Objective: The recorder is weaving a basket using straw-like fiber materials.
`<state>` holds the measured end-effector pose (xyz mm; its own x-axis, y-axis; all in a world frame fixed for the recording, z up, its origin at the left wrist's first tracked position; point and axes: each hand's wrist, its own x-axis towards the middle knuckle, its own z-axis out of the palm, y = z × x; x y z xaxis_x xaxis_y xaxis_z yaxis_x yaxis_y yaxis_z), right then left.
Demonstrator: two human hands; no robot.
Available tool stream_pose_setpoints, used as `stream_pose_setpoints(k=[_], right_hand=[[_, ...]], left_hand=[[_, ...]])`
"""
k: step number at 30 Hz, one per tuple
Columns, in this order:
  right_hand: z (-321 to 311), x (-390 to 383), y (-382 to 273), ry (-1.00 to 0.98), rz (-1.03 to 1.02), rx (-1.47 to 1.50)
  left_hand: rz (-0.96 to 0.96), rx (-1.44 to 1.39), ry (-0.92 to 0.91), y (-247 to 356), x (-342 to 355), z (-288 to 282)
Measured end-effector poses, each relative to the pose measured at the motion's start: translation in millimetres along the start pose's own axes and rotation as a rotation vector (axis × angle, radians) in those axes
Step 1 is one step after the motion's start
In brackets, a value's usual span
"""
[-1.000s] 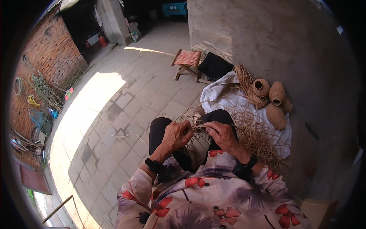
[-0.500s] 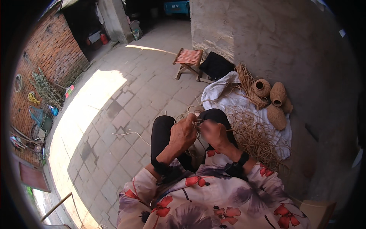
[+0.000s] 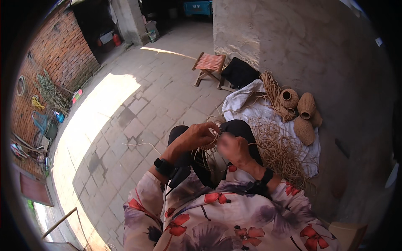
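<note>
My left hand (image 3: 202, 134) is over my knees, its fingers curled on thin tan cords (image 3: 208, 161) that hang in loops between my legs. My right hand (image 3: 237, 150) is closed on the same cords just right of it; its thumb area is blurred. Loose ends of cord trail left over the paving. Beside my right leg a large tangle of tan cord (image 3: 278, 150) lies on a white cloth sack (image 3: 247, 106). At the back of the sack are a hank of cord (image 3: 272, 88) and several woven tan vessels (image 3: 307, 105).
A striped folding stool (image 3: 209, 62) and a black pad (image 3: 239, 73) stand by the plastered wall (image 3: 318, 42). Left lie a brick wall (image 3: 58, 37) with coils, branches and buckets, and sunlit paving (image 3: 88, 113). A blue vehicle (image 3: 197, 8) is at the back.
My left hand has shifted, its forearm swinging out to the left with the fingers now reaching rightward across the cords. My right hand has moved slightly down and left.
</note>
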<state>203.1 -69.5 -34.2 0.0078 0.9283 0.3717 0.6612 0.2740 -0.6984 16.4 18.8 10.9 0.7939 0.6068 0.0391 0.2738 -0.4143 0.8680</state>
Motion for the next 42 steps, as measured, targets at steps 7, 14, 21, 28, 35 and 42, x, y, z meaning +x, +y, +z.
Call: stream_pose_setpoints(k=[7,14,21,28,35,42], right_hand=[[3,8,-7,-0.016,0.004,-0.091],[-18,19,-1,0.101,-0.102,0.052],[-18,19,-3,0.105,-0.042,0.256],[-17,29,-13,-0.077,-0.092,0.176],[-21,33,-12,-0.1,-0.293,0.234],[-45,36,-33,-0.302,-0.208,0.408]], left_hand=[[-0.142,0.072,0.034,-3,7,6],[-0.239,-0.151,0.077,-7,9,8],[-0.385,-0.143,0.421,3,5,19],[-0.134,-0.701,0.38,19,-14,25],[0.014,-0.114,0.477,19,-33,27],[0.129,0.35,0.474,7,-38,47]])
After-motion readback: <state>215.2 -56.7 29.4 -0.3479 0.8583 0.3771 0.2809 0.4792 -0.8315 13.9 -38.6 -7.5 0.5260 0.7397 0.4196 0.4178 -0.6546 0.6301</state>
